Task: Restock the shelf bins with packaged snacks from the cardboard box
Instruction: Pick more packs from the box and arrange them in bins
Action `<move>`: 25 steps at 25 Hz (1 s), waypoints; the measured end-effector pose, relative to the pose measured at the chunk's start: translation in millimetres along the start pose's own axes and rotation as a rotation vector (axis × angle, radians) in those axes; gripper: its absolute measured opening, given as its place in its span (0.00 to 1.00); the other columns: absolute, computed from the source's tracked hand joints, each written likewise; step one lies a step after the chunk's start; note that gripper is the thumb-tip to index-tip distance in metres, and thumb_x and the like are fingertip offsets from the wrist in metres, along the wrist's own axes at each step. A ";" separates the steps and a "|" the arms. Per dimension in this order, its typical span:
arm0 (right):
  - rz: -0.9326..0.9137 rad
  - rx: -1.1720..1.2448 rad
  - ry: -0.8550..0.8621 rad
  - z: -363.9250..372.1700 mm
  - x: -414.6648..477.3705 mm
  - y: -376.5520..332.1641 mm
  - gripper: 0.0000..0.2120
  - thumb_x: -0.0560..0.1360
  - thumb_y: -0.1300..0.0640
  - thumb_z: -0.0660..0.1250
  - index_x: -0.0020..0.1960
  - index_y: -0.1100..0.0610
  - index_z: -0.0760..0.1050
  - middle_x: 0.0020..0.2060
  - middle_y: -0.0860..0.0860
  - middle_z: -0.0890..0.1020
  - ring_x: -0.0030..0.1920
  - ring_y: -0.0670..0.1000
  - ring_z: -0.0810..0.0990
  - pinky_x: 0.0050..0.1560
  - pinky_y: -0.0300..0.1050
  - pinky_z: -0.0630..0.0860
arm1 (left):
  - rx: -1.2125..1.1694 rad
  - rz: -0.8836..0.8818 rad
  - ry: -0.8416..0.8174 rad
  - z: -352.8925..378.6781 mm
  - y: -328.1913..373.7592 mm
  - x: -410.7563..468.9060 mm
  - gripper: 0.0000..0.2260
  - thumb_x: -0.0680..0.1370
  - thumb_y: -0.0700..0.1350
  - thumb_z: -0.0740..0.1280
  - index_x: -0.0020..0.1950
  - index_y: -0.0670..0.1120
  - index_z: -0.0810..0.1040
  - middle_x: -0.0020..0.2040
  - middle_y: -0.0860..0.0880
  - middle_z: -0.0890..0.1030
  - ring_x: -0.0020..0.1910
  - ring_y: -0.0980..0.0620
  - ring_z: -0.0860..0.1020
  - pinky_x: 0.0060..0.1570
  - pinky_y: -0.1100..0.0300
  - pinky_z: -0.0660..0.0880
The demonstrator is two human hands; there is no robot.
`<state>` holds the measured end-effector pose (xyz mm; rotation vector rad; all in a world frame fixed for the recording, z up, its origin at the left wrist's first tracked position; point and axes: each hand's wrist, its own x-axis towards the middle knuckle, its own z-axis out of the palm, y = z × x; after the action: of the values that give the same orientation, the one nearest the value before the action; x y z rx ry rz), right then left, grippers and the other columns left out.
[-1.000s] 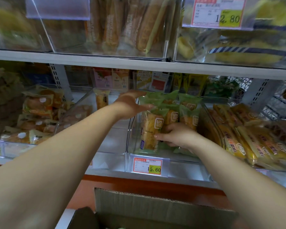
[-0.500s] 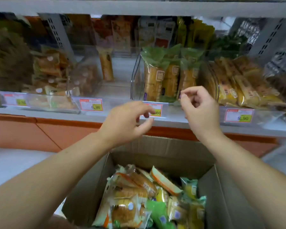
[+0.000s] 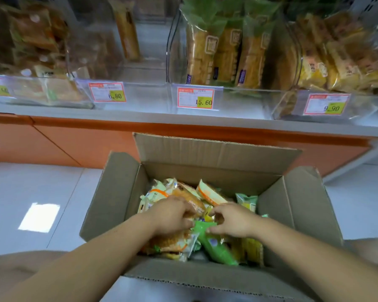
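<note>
**A:** Shop floor, no question: printed price tags (image 3: 195, 99) clipped along the shelf (image 3: 140, 115) front, reading 6.80, 15.60 and 9.90.

**B:** And clear bins (image 3: 172, 62) behind them, lined with wrapped bakery packets, sorted by kind.

**A:** Down on the tiled floor (image 3: 31, 188), an open cardboard box (image 3: 216, 149) heaped with packaged snacks (image 3: 207, 192). Retail stock, that.

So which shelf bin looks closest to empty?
The bin tagged 6.80, second from left: only a single upright packet stands at its back; the 15.60 bin and 9.90 bin are packed.
</note>
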<state>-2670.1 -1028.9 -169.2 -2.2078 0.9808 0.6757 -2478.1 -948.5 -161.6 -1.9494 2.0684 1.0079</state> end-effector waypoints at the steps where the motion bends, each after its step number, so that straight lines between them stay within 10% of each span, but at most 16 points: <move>1: 0.002 -0.107 -0.037 11.2 2.8 -6.5 0.30 0.70 0.35 0.67 0.67 0.50 0.72 0.59 0.53 0.77 0.61 0.55 0.74 0.57 0.46 0.72 | -0.004 -0.008 0.001 0.9 -0.8 -0.2 0.21 0.78 0.54 0.66 0.70 0.53 0.74 0.67 0.49 0.76 0.67 0.49 0.71 0.65 0.59 0.67; 4: 0.033 -0.182 0.030 23.3 8.7 -9.5 0.28 0.73 0.41 0.68 0.69 0.51 0.71 0.63 0.55 0.77 0.64 0.57 0.73 0.60 0.46 0.71 | -0.086 -0.024 0.005 -3.0 -1.8 0.8 0.21 0.78 0.54 0.68 0.70 0.51 0.74 0.67 0.49 0.76 0.67 0.49 0.71 0.64 0.61 0.66; 9: 0.159 0.535 0.203 -28.5 -7.4 25.6 0.21 0.67 0.47 0.77 0.58 0.51 0.80 0.53 0.48 0.83 0.52 0.48 0.81 0.46 0.38 0.73 | -0.489 -0.125 -0.020 -10.1 -7.7 -1.7 0.33 0.68 0.65 0.71 0.70 0.55 0.72 0.67 0.54 0.76 0.61 0.48 0.80 0.62 0.59 0.74; 15: 0.154 1.019 0.433 -37.8 -17.5 8.8 0.19 0.65 0.47 0.79 0.49 0.54 0.77 0.42 0.51 0.85 0.43 0.52 0.84 0.49 0.51 0.81 | -0.581 0.035 0.152 -10.3 28.2 7.1 0.36 0.71 0.58 0.75 0.75 0.57 0.63 0.68 0.58 0.71 0.66 0.59 0.70 0.64 0.63 0.67; 20: -0.026 1.400 0.196 -52.9 -15.5 -0.6 0.11 0.76 0.53 0.68 0.55 0.58 0.78 0.50 0.57 0.85 0.50 0.55 0.84 0.53 0.50 0.80 | -0.936 -0.131 0.360 -14.1 10.9 3.4 0.23 0.70 0.46 0.78 0.62 0.52 0.74 0.56 0.51 0.83 0.48 0.60 0.81 0.49 0.66 0.78; 25: 0.308 0.345 -0.097 -1.0 27.7 16.0 0.15 0.80 0.55 0.61 0.62 0.61 0.76 0.57 0.57 0.81 0.57 0.56 0.80 0.50 0.46 0.76 | -1.191 -0.109 0.181 -26.8 -18.2 -14.1 0.22 0.74 0.43 0.73 0.67 0.50 0.73 0.56 0.51 0.84 0.56 0.52 0.82 0.52 0.58 0.79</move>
<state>-2666.0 -1050.9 -192.1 -1.7284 1.2952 0.6827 -2449.7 -950.0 -140.5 -2.5925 1.4356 2.4694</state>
